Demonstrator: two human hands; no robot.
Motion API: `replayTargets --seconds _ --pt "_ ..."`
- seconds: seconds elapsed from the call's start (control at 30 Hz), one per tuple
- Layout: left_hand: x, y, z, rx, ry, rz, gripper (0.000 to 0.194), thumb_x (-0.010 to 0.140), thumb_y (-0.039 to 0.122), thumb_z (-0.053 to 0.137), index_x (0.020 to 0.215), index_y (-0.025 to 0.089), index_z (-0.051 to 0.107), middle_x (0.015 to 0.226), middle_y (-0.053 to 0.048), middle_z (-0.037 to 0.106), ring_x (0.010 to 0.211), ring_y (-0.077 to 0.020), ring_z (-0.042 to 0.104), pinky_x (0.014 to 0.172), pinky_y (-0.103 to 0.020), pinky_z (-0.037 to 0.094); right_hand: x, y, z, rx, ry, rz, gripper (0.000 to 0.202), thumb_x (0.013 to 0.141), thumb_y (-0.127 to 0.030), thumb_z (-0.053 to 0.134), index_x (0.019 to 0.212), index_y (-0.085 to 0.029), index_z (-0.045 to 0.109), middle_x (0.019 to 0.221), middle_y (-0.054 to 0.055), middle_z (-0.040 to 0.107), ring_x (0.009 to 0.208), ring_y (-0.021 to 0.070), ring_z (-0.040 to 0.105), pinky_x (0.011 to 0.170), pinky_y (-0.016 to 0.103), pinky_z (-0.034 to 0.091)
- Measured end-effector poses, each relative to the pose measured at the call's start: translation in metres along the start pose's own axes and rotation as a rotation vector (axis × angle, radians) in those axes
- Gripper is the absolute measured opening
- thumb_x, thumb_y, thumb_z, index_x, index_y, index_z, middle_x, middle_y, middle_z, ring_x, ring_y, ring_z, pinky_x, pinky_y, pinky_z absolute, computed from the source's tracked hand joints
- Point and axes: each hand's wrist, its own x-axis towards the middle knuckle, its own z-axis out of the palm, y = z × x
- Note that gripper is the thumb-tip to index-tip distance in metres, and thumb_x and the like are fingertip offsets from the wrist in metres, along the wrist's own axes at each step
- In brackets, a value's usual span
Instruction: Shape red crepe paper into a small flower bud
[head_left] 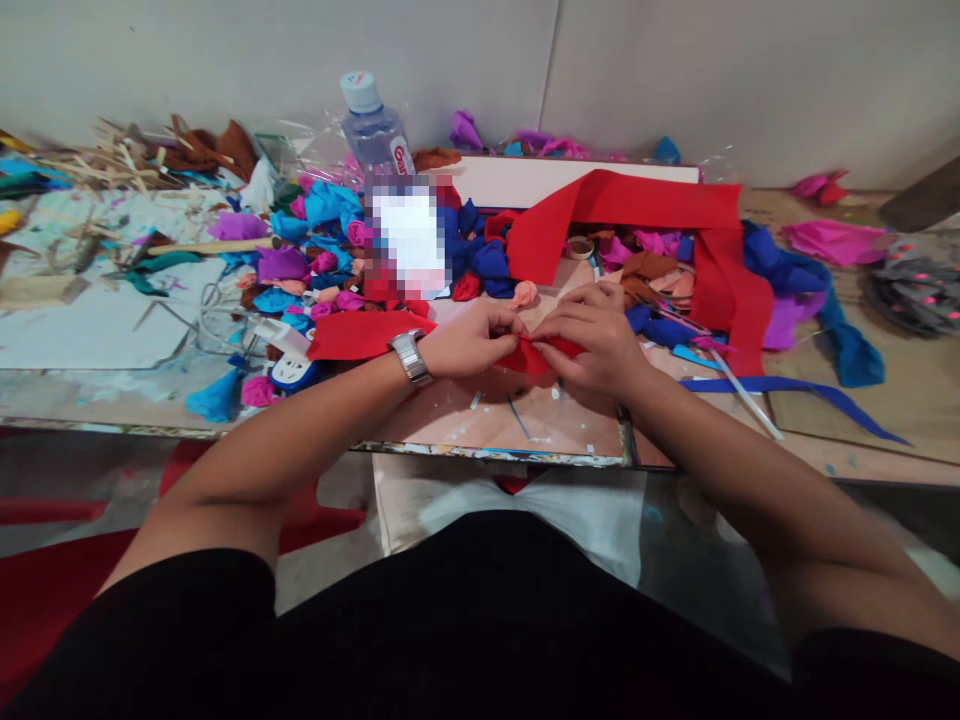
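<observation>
Left hand (pixel 476 342), right hand (pixel 600 338) pinching red piece (pixel 531 362) mid-frame; shaping seemingly unfinished, coloured rosettes (pixel 357 233) lying left of centre.

One left hand (pixel 476 338) and one right hand (pixel 592 335) share one small red piece (pixel 529 360). Around them are one bottle (pixel 377 135) at the far side, one wristwatch (pixel 410 357), one power socket (pixel 292 370) and, at right, one narrow blue strip (pixel 817 387). The heaped coloured scraps (pixel 281 263) and far-left wooden sticks (pixel 124 155) overlap too much to count.
</observation>
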Motion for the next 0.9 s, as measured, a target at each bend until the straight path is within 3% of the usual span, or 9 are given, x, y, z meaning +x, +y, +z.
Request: replayTargets --seconds 0.33,0.73,0.9 --pt "0.001 0.0054 0.0034 0.012 0.09 0.026 0.034 0.099 0.043 0.066 0.081 0.016 0.076 0.07 -0.004 0.071 0.063 -0.0129 0.061 0.06 -0.024 0.047 -0.0008 0.0054 0.0022 -0.033 0.021 -0.027 0.015 0.102 -0.04 0.068 0.101 -0.031 0.081 0.103 0.003 0.083 0.112 0.0313 0.065 0.111 0.058 0.029" --pt "0.001 -0.0026 0.0077 0.003 0.145 0.01 0.028 0.099 0.036 0.064 0.087 0.016 0.078 0.079 -0.005 0.075 0.066 -0.0132 0.063 0.061 -0.026 0.049 -0.0003 0.0028 0.0041 -0.033 0.05 0.013 0.017 0.1 -0.039 0.067 0.104 -0.033 0.082 0.11 0.005 0.082 0.12 0.0356 0.06 0.112 0.065 0.033" --pt "0.0004 0.0004 0.0092 0.071 0.204 0.039 0.027 0.098 0.036 0.065 0.085 0.017 0.079 0.078 -0.005 0.076 0.069 -0.0146 0.065 0.064 -0.027 0.051 -0.0008 0.0026 0.0063 -0.016 0.089 0.026 0.017 0.101 -0.04 0.067 0.099 -0.032 0.082 0.11 0.005 0.08 0.119 0.0346 0.061 0.11 0.062 0.038"
